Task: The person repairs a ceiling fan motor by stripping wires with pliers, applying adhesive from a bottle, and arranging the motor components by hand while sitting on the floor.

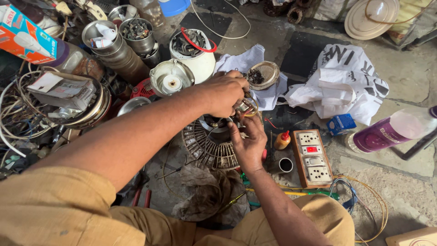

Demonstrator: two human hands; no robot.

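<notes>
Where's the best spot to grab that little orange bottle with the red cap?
Probably the orange bottle by its body, from above or its right. It stands upright, the red nozzle looks too thin to pinch, and the right hand crowds its left side.

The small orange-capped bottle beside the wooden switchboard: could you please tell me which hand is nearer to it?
Right. The right hand lies just left of the small bottle, over the round vented part. The left hand is higher up and farther left, gripping a small wired piece.
</notes>
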